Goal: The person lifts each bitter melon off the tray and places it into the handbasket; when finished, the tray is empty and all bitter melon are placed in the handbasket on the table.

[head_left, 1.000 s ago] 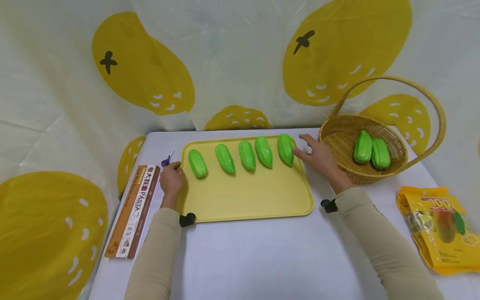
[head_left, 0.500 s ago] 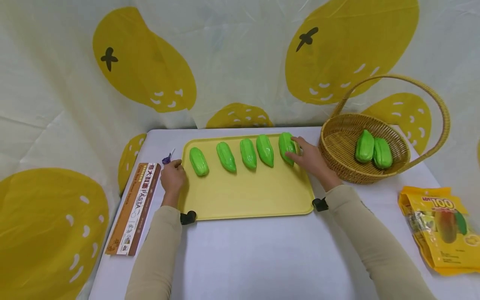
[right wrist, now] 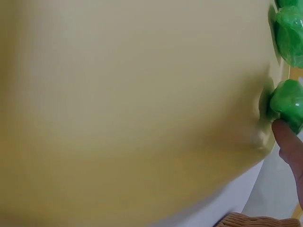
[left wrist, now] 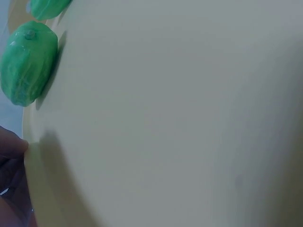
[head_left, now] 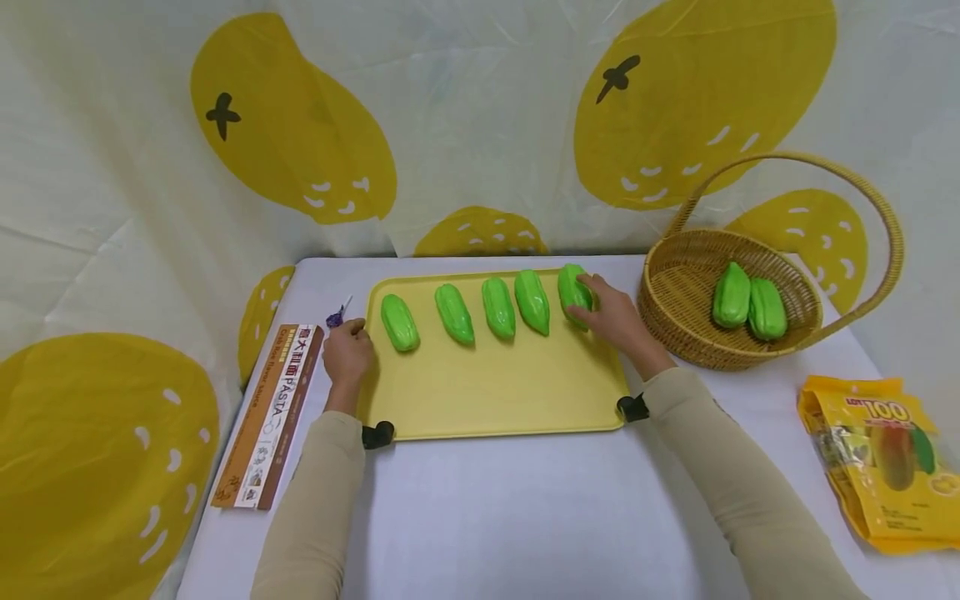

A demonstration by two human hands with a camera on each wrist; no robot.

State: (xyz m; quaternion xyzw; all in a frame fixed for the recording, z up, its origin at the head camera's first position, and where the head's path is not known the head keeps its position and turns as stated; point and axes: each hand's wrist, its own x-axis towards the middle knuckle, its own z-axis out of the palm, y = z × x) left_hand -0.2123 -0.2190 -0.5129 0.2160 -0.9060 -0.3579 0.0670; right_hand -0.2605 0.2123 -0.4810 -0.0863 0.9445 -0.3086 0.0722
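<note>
Several glossy, ridged green star fruits lie in a row along the back of a yellow tray (head_left: 495, 392). My right hand (head_left: 617, 318) grips the rightmost star fruit (head_left: 573, 287), fingers at its upper right side and thumb lower down. In the right wrist view, the thumb touches this star fruit (right wrist: 289, 100); the other fingers are hidden. At the tray's left edge, my left hand (head_left: 347, 358) holds the rim, with a fingertip on it in the left wrist view. Beside that hand lies the leftmost star fruit (head_left: 400, 323), untouched.
A wicker basket (head_left: 678, 333) with a tall handle stands at the right, holding two star fruits (head_left: 731, 296). In front of it lies a yellow candy bag (head_left: 888, 467). Left of the tray are a pasta box (head_left: 268, 417) and a purple-wrapped lollipop (head_left: 335, 317). A fruit-print curtain (head_left: 480, 133) hangs behind.
My right hand has moved left from beside the basket onto the rightmost star fruit, and its fingers have come around it. My left hand stays at the tray's edge.
</note>
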